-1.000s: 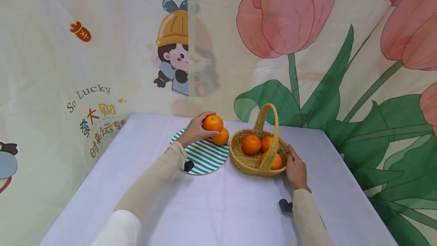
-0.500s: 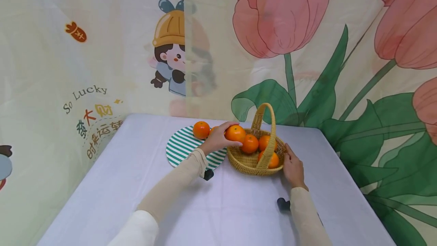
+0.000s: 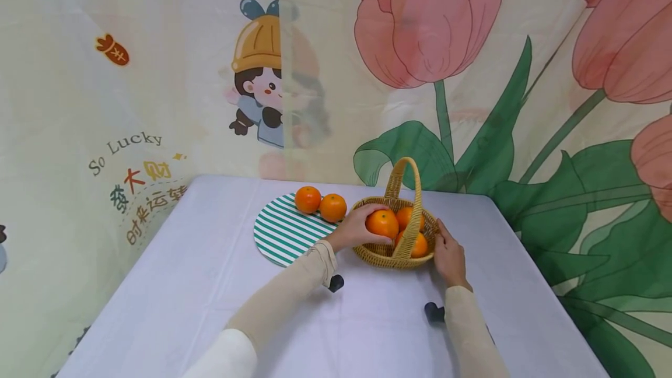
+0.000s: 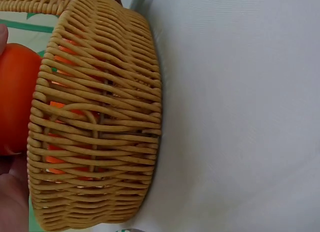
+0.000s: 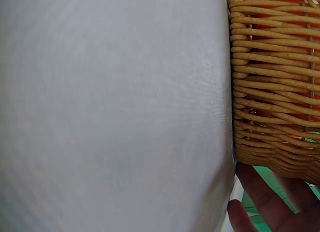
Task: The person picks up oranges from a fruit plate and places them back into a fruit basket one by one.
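My left hand [image 3: 353, 231] grips an orange [image 3: 382, 224] between thumb and fingers, over the left part of a wicker basket [image 3: 375, 256]. In the left wrist view that held orange [image 4: 17, 99] shows above the woven rim. Inside the basket lie other oranges; one [image 3: 416, 245] sits at the front under the arched handle, another [image 3: 406, 216] behind it. An orange seen there before is hidden by the held one. My right hand [image 3: 450, 256] rests against the basket's right side, its extended fingers [image 5: 262, 194] touching the wicker wall in the right wrist view.
Left of the basket lies a round green-and-white striped mat [image 3: 283, 238]. Two oranges, one [image 3: 307, 199] farther left and one [image 3: 333, 207] beside it, sit at its back right. A white cloth covers the table [image 3: 378, 325]; a printed curtain [image 3: 325, 45] hangs behind.
My left hand has carried its orange rightward from above the striped mat and lowered it into the basket's opening. My right hand has stayed at the basket's side.
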`<state>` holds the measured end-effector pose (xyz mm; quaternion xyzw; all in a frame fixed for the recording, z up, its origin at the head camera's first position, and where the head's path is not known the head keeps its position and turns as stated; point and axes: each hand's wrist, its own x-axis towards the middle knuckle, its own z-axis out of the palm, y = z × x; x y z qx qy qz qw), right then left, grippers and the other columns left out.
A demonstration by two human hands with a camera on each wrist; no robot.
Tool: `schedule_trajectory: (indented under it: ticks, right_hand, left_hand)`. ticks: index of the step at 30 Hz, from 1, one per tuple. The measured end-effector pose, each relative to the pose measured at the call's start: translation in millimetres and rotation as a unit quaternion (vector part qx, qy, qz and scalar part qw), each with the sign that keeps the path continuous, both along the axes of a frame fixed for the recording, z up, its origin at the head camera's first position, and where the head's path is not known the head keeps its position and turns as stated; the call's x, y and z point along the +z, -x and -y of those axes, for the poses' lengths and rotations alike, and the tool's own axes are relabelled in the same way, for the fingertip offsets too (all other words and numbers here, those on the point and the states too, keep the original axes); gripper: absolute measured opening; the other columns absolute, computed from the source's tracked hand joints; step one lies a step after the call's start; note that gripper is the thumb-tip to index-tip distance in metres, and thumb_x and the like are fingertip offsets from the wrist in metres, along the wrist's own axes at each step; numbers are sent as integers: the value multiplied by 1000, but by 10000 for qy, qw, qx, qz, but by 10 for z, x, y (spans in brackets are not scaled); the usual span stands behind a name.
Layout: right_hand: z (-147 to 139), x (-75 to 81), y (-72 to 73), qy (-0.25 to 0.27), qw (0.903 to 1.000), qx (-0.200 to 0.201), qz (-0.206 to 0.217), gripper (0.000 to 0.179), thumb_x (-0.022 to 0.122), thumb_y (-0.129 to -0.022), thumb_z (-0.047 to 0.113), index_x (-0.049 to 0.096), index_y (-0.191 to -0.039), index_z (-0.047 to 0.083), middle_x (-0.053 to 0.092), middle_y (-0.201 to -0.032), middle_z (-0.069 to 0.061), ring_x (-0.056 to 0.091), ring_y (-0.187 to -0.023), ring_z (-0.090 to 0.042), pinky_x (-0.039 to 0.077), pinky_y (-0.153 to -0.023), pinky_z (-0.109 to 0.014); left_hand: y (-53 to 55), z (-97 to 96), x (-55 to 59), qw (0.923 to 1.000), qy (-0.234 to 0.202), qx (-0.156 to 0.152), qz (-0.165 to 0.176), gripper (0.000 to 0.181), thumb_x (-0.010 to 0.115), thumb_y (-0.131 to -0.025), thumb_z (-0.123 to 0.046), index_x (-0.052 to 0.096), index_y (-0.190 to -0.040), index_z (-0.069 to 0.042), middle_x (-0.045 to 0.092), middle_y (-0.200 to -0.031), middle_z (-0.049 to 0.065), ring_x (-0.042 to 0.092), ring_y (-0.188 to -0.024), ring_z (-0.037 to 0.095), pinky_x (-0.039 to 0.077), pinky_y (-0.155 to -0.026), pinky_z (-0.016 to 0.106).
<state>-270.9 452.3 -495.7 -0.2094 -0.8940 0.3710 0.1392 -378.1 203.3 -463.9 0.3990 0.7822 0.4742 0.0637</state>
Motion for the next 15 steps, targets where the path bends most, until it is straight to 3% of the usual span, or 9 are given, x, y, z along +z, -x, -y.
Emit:
schedule_trajectory:
  ticks: [6, 15]
  right_hand:
    - [0, -5, -2, -21, 10000, 4, -4, 50, 23, -107, 34, 25, -155, 25, 29, -156, -8, 27, -143, -32, 22, -113, -53]
    - [15, 29, -10, 11, 10000, 35, 87, 50, 20, -107, 34, 23, -156, 24, 26, -157, -9, 25, -143, -33, 21, -113, -53]
  left_hand:
    - [-8, 1, -86, 9997, -35, 6, -262, 78, 85, -69, -52, 52, -136, -28, 50, -135, -6, 54, -112, 14, 50, -89, 32]
    - [-62, -3, -92, 9972, 74, -11, -739, 81, 84, -68, -54, 52, -135, -21, 49, -132, -1, 52, -111, 15, 49, -90, 30]
